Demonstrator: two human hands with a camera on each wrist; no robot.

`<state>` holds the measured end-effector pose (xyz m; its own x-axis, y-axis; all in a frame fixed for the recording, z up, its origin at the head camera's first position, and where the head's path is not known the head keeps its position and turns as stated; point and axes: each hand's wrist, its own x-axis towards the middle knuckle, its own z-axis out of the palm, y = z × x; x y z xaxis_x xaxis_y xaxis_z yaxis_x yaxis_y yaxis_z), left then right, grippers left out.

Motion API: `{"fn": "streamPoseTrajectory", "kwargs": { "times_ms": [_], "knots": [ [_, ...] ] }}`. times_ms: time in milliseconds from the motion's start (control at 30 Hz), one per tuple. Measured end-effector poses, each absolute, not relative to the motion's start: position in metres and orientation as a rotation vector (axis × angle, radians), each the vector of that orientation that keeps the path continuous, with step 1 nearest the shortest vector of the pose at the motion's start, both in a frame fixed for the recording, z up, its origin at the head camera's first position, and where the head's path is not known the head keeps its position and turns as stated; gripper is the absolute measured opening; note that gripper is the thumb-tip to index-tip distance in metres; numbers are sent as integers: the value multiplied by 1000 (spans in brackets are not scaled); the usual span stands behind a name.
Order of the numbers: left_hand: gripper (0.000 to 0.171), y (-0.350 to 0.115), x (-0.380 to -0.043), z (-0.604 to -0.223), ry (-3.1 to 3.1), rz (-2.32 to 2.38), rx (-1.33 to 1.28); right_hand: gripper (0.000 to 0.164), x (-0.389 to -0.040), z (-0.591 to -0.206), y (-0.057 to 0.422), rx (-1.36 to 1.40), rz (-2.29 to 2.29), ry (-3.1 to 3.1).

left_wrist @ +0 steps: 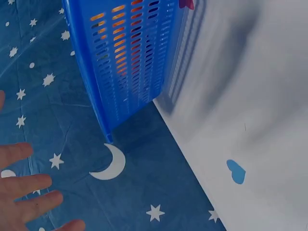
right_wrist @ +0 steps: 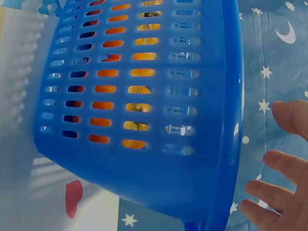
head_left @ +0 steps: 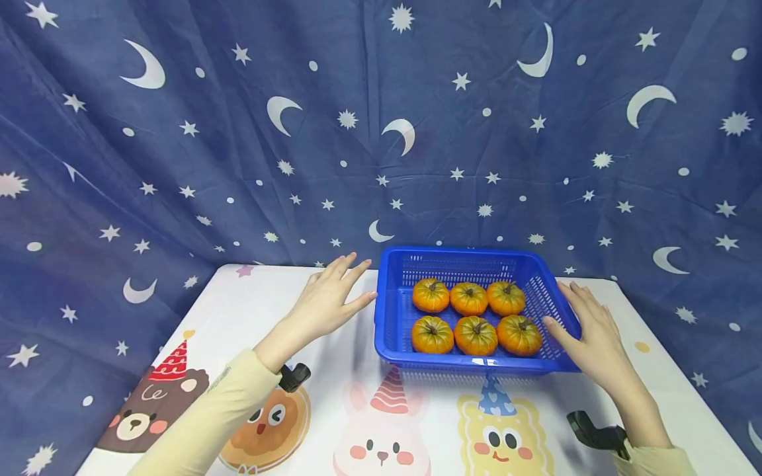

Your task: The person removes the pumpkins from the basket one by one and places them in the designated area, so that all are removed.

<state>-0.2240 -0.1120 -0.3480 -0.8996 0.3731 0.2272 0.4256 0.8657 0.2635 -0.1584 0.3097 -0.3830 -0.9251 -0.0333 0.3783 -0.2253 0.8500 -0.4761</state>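
A blue plastic basket with slotted walls stands on the table, holding several small orange-green pumpkins in two rows. To its left, my left hand is held with fingers straight and spread, fingertips close to the basket's left rim. My right hand lies at the right rim, fingers extended and thumb pointing over the edge. Both hands hold nothing. In the right wrist view the fingers stand beside the basket's rim, apart from it, and the pumpkins show through the slots.
A white tablecloth printed with cartoon figures covers the table. Behind it hangs a dark blue curtain with moons and stars, close to the basket's back side. A black camera mount sits at the left wrist, another at the right.
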Motion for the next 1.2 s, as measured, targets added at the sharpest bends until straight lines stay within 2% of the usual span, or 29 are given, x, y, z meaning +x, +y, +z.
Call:
{"fn": "streamPoseTrajectory", "kwargs": {
  "times_ms": [700, 1200],
  "knots": [
    [54, -77, -236, -347, -2793, -410, -780, 63, -152, -397, 332, 72, 874, -2595],
    [49, -55, -240, -352, -2759, -318, -1038, 62, -146, -409, 339, -26, 1007, -2657]
  ]
}}
